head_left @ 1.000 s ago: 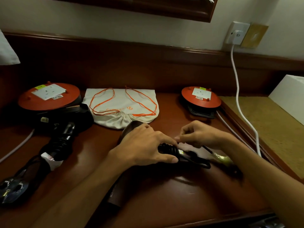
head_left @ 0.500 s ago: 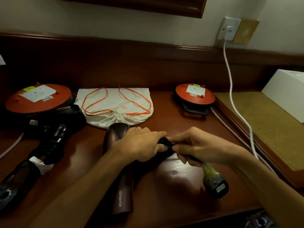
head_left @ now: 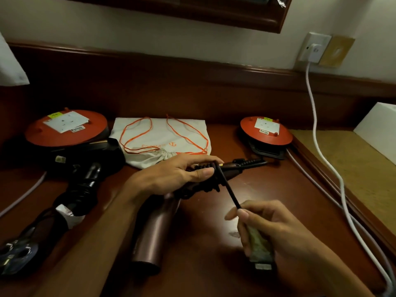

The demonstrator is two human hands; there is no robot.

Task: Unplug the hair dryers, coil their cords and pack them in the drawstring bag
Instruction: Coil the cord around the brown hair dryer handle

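A bronze-brown hair dryer [head_left: 153,230] lies on the wooden desk, barrel toward me. My left hand [head_left: 171,175] grips its handle, where the black cord [head_left: 229,194] is wound in several turns. My right hand [head_left: 272,230] holds the cord's plug end, the cord stretched taut between both hands. A second, black hair dryer [head_left: 85,179] lies at the left with its cord wrapped and its plug [head_left: 15,254] loose at the near left. The white drawstring bag [head_left: 162,142] with orange strings lies flat behind my hands.
Two red extension reels stand at the back: one at the left [head_left: 66,127], one at the right [head_left: 266,130]. A white cable [head_left: 317,129] runs from the wall socket [head_left: 314,50] down the desk's right side. A white box [head_left: 379,129] sits at the far right.
My right hand has pulled the plug end back toward me, drawing the cord taut. My left hand has lifted the dryer's handle, and the view has shifted slightly.
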